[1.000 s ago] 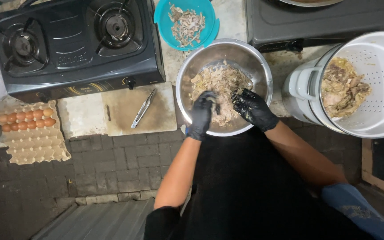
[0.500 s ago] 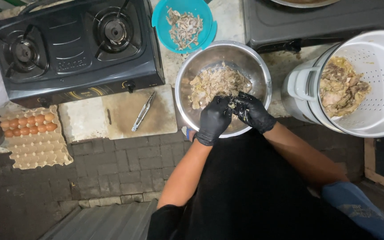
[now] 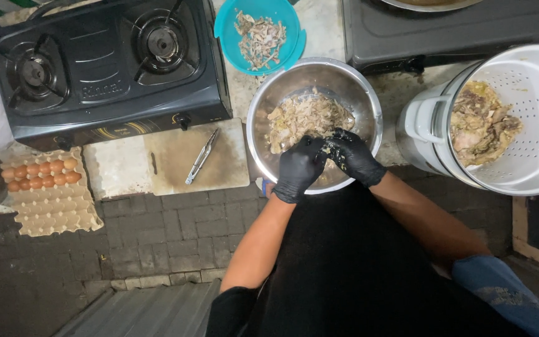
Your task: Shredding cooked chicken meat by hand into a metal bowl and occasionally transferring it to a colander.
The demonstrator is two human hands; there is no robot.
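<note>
A round steel bowl on the floor holds shredded pale meat. Both hands wear black gloves and sit over the bowl's near side. My left hand and my right hand meet fingertip to fingertip, pinching a small piece of the meat between them. A turquoise plastic bowl with bits of bone and scraps stands just beyond the steel bowl.
A black two-burner gas stove stands at the far left. Metal tongs lie on a wooden board. An egg tray with one row of brown eggs is at left. A white perforated strainer pot with cooked meat is at right.
My hands have drawn back from the middle of the meat pile to the bowl's near side and come together on a small piece.
</note>
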